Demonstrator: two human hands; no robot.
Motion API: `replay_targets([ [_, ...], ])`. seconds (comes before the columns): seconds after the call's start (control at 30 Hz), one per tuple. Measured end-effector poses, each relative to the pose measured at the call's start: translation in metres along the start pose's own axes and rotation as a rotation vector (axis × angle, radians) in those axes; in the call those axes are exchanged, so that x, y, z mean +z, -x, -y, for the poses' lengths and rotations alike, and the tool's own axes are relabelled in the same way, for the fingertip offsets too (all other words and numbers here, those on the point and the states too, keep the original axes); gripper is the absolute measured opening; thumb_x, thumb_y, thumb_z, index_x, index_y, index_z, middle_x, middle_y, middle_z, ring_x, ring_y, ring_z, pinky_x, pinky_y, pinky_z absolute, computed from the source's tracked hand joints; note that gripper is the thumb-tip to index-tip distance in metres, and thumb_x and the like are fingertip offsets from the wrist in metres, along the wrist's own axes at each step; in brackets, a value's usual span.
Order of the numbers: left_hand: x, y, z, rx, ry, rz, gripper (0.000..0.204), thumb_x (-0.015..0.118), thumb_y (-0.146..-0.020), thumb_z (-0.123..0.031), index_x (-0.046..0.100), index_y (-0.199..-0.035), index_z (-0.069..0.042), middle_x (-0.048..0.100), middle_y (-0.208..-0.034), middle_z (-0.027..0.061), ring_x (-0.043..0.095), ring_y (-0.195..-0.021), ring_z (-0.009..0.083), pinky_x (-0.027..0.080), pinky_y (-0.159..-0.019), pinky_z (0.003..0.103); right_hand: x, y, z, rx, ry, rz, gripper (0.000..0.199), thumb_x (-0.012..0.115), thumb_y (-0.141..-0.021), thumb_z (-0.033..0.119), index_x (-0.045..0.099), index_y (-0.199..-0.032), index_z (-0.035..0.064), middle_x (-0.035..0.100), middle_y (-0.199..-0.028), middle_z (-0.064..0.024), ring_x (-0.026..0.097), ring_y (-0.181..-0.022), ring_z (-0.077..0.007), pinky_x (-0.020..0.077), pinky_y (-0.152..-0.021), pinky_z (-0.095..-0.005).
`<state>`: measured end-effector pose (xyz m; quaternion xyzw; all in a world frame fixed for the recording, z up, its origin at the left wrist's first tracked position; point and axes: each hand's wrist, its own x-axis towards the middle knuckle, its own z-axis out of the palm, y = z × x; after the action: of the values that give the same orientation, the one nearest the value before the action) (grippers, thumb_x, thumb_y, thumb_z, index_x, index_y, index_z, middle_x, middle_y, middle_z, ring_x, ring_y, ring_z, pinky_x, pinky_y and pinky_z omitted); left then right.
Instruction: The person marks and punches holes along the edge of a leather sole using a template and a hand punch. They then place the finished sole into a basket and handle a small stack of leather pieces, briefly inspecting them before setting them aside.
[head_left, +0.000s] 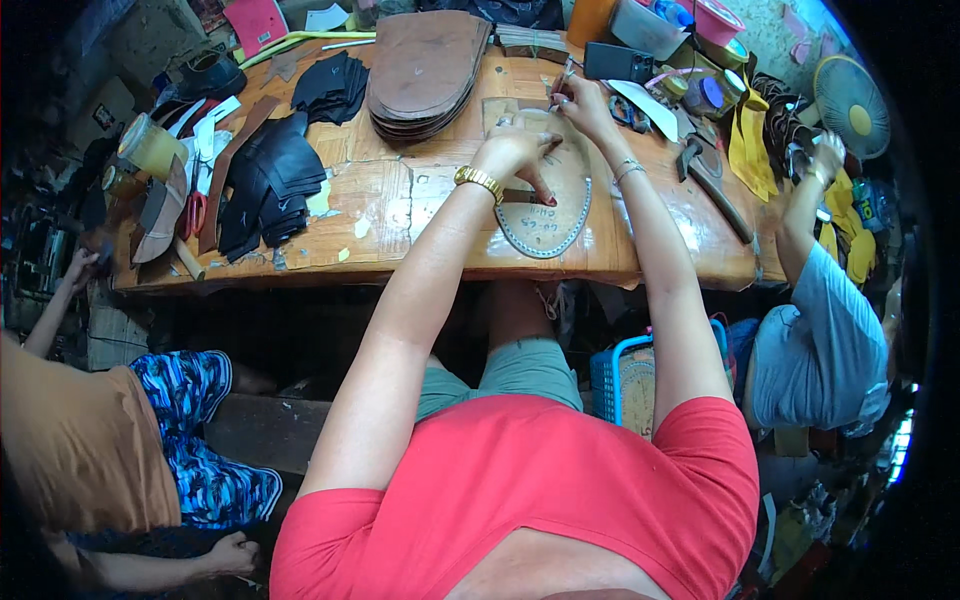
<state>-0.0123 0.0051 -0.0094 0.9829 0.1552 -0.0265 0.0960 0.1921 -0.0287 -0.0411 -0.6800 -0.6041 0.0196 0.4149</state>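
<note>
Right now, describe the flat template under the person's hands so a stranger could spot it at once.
Find the long wooden workbench; near its front edge, centre-right, lies a grey shoe-sole-shaped pattern piece. The left hand presses on it while the right hand marks beside its top. Unlike the stacked brown pieces, it lies single, edged with dots.

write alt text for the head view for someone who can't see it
A person's left hand presses a tan sole-shaped pattern flat on a wooden workbench while the right hand traces its top edge with a pen. Stacks of brown and black leather pieces lie to the left; two other people sit alongside.
</note>
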Motion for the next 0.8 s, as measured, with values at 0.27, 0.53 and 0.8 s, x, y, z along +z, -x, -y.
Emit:
replay_targets([
  [0.27, 0.004, 0.000, 0.004, -0.005, 0.036, -0.001, 0.121, 0.084, -0.034, -0.066, 0.041, -0.141, -0.031, 0.046, -0.134, 0.0247, 0.043, -0.126, 0.0382, 0.041, -0.100, 0.043, 0.004, -0.011, -0.001, -0.005, 0.057, -0.087, 0.007, 0.061, -0.078, -0.002, 0.061, -0.085, -0.0023, 0.067, -0.073, -0.0163, 0.068, -0.068, -0.0251, 0.0529, -0.064, -0.0348],
  [0.53, -0.007, 0.003, -0.002, -0.016, 0.072, 0.071, 0.121, 0.085, -0.038, -0.063, 0.036, -0.144, -0.033, 0.040, -0.137, 0.0323, 0.048, -0.122, 0.0409, 0.041, -0.101, 0.043, 0.000, -0.008, -0.022, 0.049, 0.109, -0.104, 0.004, 0.059, -0.082, -0.003, 0.058, -0.085, -0.0026, 0.066, -0.070, -0.0123, 0.066, -0.063, -0.0177, 0.0522, -0.058, -0.0312],
  [0.8, -0.001, -0.004, 0.002, 0.011, 0.045, 0.055, 0.120, 0.085, -0.039, -0.063, 0.037, -0.144, -0.032, 0.040, -0.138, 0.0307, 0.044, -0.126, 0.0410, 0.040, -0.102, 0.043, -0.028, 0.017, -0.030, 0.127, 0.110, -0.098, 0.002, 0.057, -0.087, -0.004, 0.056, -0.087, -0.0021, 0.065, -0.071, -0.0086, 0.065, -0.062, -0.0126, 0.0522, -0.053, -0.0261],
])
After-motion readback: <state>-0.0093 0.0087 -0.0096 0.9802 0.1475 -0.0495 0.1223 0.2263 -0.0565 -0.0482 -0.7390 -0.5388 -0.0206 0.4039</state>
